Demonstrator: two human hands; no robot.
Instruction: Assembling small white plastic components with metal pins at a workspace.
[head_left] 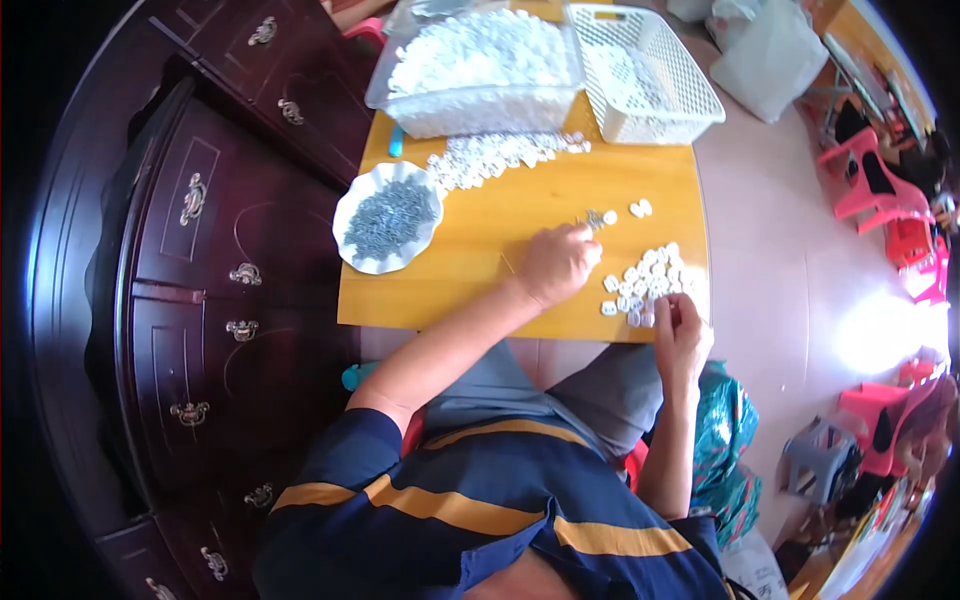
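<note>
My left hand (556, 262) rests on the yellow wooden table (480, 240), its fingertips pinched on a small grey metal piece beside a few more (596, 217). My right hand (680, 330) sits at the table's near right edge, fingers closed on a small white plastic part from the cluster of white parts (645, 280) in front of it. Two more white parts (640, 208) lie further back. A scalloped white dish (362, 252) of grey screws stands to the left.
A clear tub (470, 105) heaped with white parts and a white mesh basket (650, 75) stand at the table's far end, loose white parts (500, 152) spilled before them. A dark wooden cabinet (200, 270) lines the left. Pink plastic chairs (880, 185) and a grey stool (815, 460) stand right.
</note>
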